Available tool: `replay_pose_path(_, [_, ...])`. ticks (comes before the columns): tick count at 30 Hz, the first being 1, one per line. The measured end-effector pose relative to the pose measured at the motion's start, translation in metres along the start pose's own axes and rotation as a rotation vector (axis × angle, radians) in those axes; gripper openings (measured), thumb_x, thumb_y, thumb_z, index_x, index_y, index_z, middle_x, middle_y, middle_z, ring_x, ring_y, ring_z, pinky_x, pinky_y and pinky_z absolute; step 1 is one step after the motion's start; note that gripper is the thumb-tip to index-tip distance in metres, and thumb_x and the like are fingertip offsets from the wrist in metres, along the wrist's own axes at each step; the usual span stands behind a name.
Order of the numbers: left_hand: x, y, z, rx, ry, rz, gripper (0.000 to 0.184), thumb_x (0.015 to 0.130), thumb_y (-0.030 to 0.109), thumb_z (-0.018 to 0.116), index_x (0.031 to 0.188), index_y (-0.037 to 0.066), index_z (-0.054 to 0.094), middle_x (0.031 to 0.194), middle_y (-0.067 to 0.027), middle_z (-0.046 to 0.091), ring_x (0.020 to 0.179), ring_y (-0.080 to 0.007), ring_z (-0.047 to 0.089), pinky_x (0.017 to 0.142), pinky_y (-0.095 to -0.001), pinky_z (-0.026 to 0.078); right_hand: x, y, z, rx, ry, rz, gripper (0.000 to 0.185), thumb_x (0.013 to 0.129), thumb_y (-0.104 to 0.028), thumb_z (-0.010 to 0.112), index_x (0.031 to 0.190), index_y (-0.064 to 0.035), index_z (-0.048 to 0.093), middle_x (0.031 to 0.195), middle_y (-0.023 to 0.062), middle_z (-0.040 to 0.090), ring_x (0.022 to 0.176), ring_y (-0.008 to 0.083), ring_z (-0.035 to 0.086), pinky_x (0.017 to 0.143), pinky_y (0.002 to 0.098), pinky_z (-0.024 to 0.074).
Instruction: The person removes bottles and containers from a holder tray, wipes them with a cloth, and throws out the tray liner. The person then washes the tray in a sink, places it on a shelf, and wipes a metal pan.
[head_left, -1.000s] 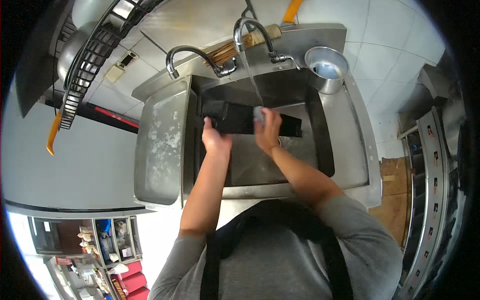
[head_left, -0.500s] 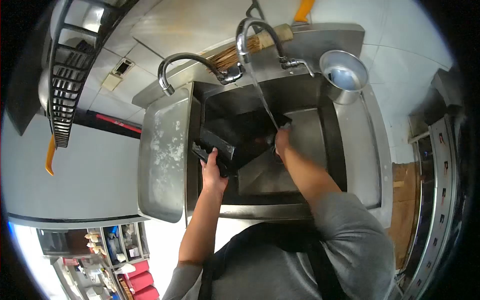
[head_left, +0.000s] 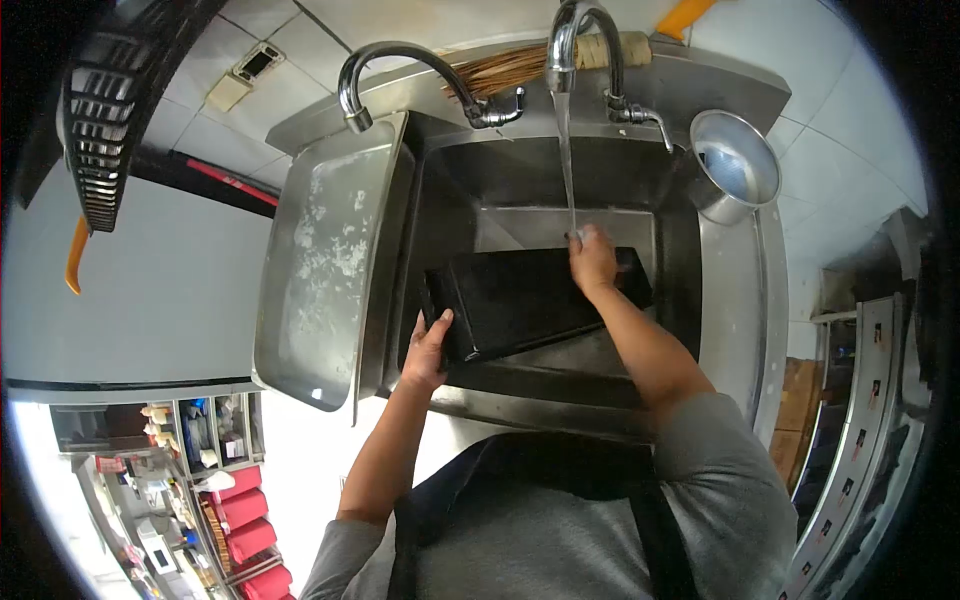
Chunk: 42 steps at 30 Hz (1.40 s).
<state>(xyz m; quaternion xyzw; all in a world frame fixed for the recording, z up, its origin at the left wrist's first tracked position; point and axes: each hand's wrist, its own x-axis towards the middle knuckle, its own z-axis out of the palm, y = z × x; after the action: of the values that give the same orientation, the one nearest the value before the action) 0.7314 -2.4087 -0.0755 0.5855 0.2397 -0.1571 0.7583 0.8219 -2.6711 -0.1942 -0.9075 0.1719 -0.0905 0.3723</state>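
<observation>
Far left: a steel pan (head_left: 315, 330) with pale blotches, beside the sink (head_left: 680, 245). Next, left hand (head_left: 428, 350): thumb on the near left corner of a black box (head_left: 520, 305), fingers at its end face; a pinch on that corner. The box lies tilted inside the sink, long side running left to right. Likely fault: wet, smooth surface and a corner-only hold; the left end could slip from the thumb and knock the sink wall.

Mid-right: right hand (head_left: 595, 262) over the box's far edge, fingers bent. Whether they pinch the small pale patch at their tips cannot be told. Running water (head_left: 568, 165) from the right tap (head_left: 562, 65) reaches the fingertips; spray could rebound off the box if its face turned up into the stream.

Far right: metal pot (head_left: 722, 208) on the ledge near the sink's corner. Judged risk: a wide swing of the box's right end could tip it.
</observation>
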Motion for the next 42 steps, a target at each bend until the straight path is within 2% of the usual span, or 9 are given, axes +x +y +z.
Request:
replay_pose_path(6, [0.027,0.02,0.017,0.566,0.181,0.072,0.08,0.087,0.041,0.058,0.141,-0.005,0.021,0.14,-0.0238,0.035,0.129,-0.0311,0.036,0.104,-0.0362,0.031,-0.105,-0.149,-0.048,0.29,0.127,-0.585,0.04,0.076,-0.015,0.065,0.115,-0.0164,0.055,0.112,0.0142,0.053,0.098,0.0367,0.053,0.085,0.0454,0.0409])
replay_pose_path(11, [0.039,0.016,0.009,0.655,0.391,0.282,0.076,0.087,0.046,0.058,0.137,-0.004,0.032,0.138,-0.025,0.038,0.129,-0.0347,0.037,0.105,-0.0367,0.031,-0.025,0.0,-0.002,0.209,0.049,-0.064,0.031,0.082,-0.013,0.06,0.112,-0.0104,0.055,0.115,0.0164,0.053,0.103,0.0355,0.053,0.089,0.0466,0.0418])
replay_pose_path(17, [0.008,0.057,0.027,0.911,0.138,0.907,0.033,0.086,0.025,0.064,0.106,0.003,0.05,0.072,-0.0174,0.061,0.06,-0.0293,0.058,0.059,-0.0354,0.046,-0.04,-0.051,-0.04,0.295,0.253,-0.417,0.021,0.083,-0.012,0.057,0.103,-0.0066,0.06,0.105,0.0151,0.059,0.101,0.0344,0.054,0.088,0.0449,0.0414])
replay_pose_path(22, [-0.013,0.079,0.038,1.368,-0.03,0.987,0.039,0.076,0.024,0.073,0.103,0.006,0.052,0.072,-0.016,0.059,0.054,-0.0273,0.056,0.05,-0.034,0.043,-0.051,-0.143,-0.087,0.611,-0.017,-0.692,0.016,0.085,-0.02,0.059,0.085,-0.0046,0.059,0.084,0.0136,0.058,0.08,0.0328,0.056,0.071,0.0431,0.0433])
replay_pose_path(24, [-0.019,0.078,0.034,1.47,-0.044,1.001,0.041,0.073,0.026,0.076,0.101,0.005,0.054,0.072,-0.0154,0.059,0.053,-0.0255,0.056,0.05,-0.0337,0.043,-0.037,-0.089,-0.033,0.628,-0.124,-0.416,0.018,0.086,-0.021,0.057,0.083,-0.0023,0.057,0.081,0.0166,0.056,0.076,0.0362,0.055,0.07,0.0449,0.0421])
replay_pose_path(28, [-0.026,0.073,0.031,1.376,-0.01,1.129,0.045,0.068,0.037,0.077,0.096,0.007,0.058,0.07,-0.0132,0.061,0.063,-0.0306,0.061,0.054,-0.0366,0.047,-0.051,-0.044,0.0,0.361,-0.016,-0.226,0.017,0.086,-0.018,0.056,0.089,-0.0013,0.056,0.088,0.0219,0.055,0.087,0.0413,0.052,0.073,0.0483,0.0408])
replay_pose_path(33, [-0.034,0.083,0.015,1.085,-0.039,0.88,0.041,0.075,0.026,0.076,0.1,0.001,0.054,0.076,-0.0147,0.064,0.067,-0.0223,0.063,0.061,-0.0302,0.049,-0.084,-0.116,-0.082,0.666,-0.152,-0.651,0.031,0.085,-0.01,0.054,0.114,-0.0034,0.05,0.12,0.0186,0.047,0.113,0.0354,0.045,0.098,0.0408,0.0343])
replay_pose_path(37, [-0.038,0.064,0.005,1.063,0.001,0.825,0.045,0.076,0.03,0.075,0.1,-0.001,0.053,0.072,-0.0118,0.061,0.063,-0.0175,0.058,0.058,-0.0287,0.047,-0.013,0.0,0.005,0.208,-0.155,-0.376,0.024,0.086,-0.016,0.054,0.108,-0.0074,0.057,0.11,0.0163,0.055,0.103,0.0324,0.053,0.087,0.0412,0.0428])
replay_pose_path(42, [-0.043,0.058,-0.001,1.001,-0.002,0.742,0.044,0.076,0.028,0.075,0.099,-0.001,0.052,0.071,-0.009,0.059,0.064,-0.013,0.053,0.059,-0.0273,0.045,0.033,0.18,0.086,0.831,-0.521,0.611,0.058,0.09,-0.045,0.05,0.13,-0.0038,0.044,0.133,0.017,0.045,0.119,0.0361,0.044,0.091,0.0485,0.0418])
